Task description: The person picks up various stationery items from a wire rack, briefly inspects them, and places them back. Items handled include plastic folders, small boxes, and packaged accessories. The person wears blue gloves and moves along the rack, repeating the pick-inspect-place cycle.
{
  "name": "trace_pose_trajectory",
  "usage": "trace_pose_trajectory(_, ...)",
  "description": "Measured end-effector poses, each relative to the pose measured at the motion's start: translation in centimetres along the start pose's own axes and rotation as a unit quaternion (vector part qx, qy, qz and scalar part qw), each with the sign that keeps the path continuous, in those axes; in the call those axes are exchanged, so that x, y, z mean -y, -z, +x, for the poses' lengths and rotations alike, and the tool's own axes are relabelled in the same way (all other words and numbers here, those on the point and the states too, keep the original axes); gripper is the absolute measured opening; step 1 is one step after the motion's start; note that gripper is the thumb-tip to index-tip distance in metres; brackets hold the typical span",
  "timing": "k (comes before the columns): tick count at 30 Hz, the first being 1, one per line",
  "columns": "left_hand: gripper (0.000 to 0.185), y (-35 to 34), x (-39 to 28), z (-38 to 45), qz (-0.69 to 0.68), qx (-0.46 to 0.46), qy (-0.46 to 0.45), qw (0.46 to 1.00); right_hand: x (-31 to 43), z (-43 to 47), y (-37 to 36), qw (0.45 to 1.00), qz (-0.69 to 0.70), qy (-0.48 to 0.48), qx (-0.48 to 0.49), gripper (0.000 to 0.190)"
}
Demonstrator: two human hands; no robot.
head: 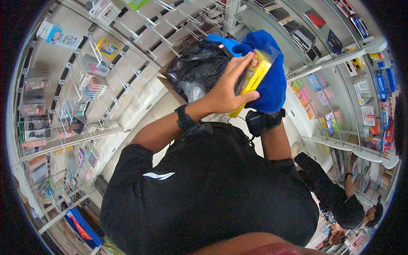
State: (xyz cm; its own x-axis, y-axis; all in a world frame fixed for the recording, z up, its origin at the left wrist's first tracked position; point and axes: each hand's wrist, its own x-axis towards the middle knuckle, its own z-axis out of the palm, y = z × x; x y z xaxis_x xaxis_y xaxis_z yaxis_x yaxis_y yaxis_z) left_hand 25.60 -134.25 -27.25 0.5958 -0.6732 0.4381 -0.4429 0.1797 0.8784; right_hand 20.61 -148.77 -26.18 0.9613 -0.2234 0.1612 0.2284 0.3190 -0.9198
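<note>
My left hand (234, 83) grips a yellow box (255, 79) with a clear plastic film standing off its top end. Its thumb lies across the near face, and the fingers reach over the upper edge. A blue cloth (271, 71) covers my right hand, so those fingers are hidden and I cannot tell their grip. The cloth lies against the box's far side. Below it my right wrist wears a black strapped device (263, 121). A similar black strap (185, 117) circles my left wrist.
A black plastic bag (202, 68) bulges from a cardboard box (169, 81) ahead. Wire display hooks (95, 105) with packaged goods line the left wall. Glass shelves (306, 54) with notebooks and stationery stand at the right. Another person (341, 200) is at the lower right.
</note>
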Motion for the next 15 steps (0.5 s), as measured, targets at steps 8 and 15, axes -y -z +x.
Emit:
trace_pose_trajectory(8,0.067,2.1,-1.0,1.3,-0.053,-0.207,-0.093,0.972,-2.3,3.5,-2.2,0.966,-0.228,0.095,0.076,0.069)
trace_pose_trajectory(15,0.06,5.2,-0.3,1.5,-0.109,-0.284,-0.024,0.952,-2.1,1.4,-4.3,0.983,-0.103,-0.027,0.152,0.119)
